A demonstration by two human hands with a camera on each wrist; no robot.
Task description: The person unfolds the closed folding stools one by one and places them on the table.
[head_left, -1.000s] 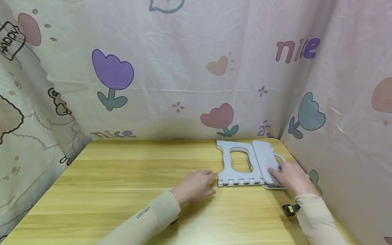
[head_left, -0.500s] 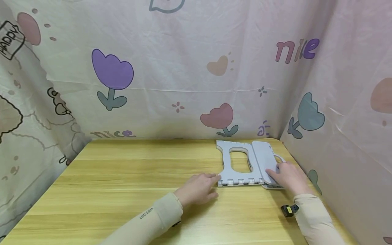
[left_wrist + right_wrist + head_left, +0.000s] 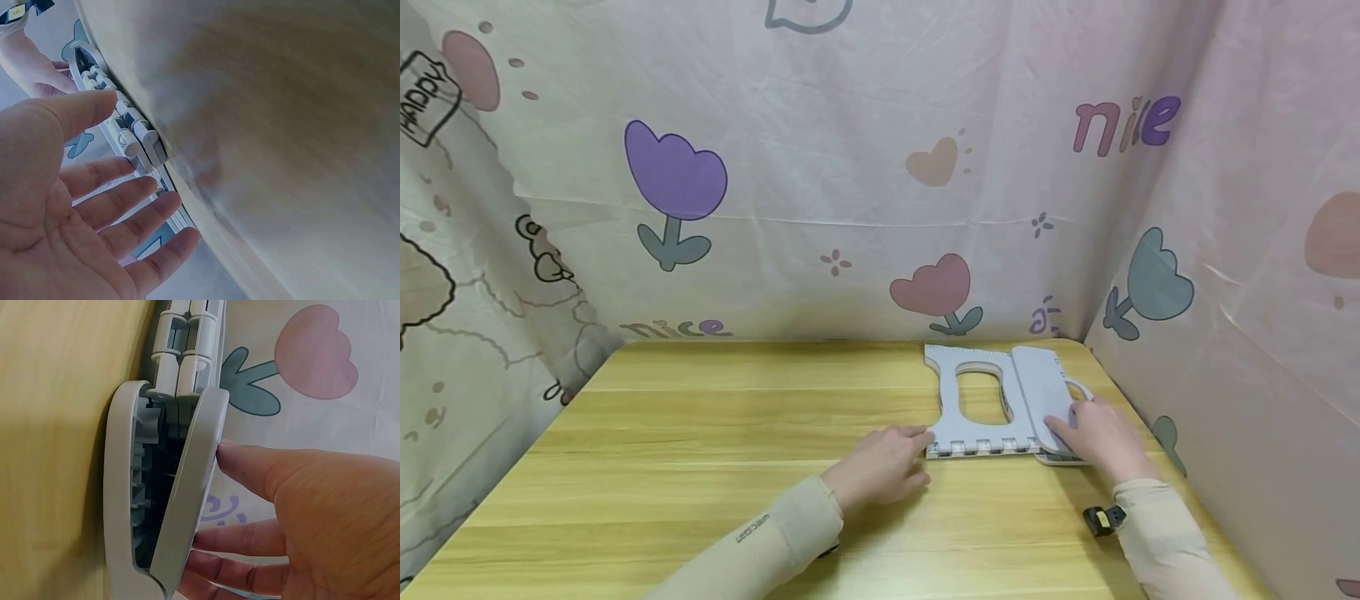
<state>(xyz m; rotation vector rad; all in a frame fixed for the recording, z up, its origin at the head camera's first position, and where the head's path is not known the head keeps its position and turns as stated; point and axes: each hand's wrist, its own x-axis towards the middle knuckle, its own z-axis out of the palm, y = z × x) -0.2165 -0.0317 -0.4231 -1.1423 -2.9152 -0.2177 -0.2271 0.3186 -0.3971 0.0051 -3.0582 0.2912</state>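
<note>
A light grey folding step stool (image 3: 948,427) lies folded flat at the back right of the table, its hinged edge facing the person. One end panel (image 3: 1040,398) sits tilted slightly apart from the part under it; the right wrist view shows a ribbed gap (image 3: 156,487) between them. My right hand (image 3: 1103,435) holds this end near the loop handle (image 3: 1081,387), thumb on the panel and other fingers at its outer side, partly hidden. My left hand (image 3: 877,468) touches the stool's near left corner with its extended fingertips, thumb spread apart.
The wooden table (image 3: 700,450) extends widely to the left of the stool. A printed cloth (image 3: 820,167) hangs right behind the table's back edge and along both sides. A small black device (image 3: 1103,521) is worn at the right wrist.
My left hand has moved forward and right, from just off the stool to touching its left corner. The stool and my right hand have shifted slightly left.
</note>
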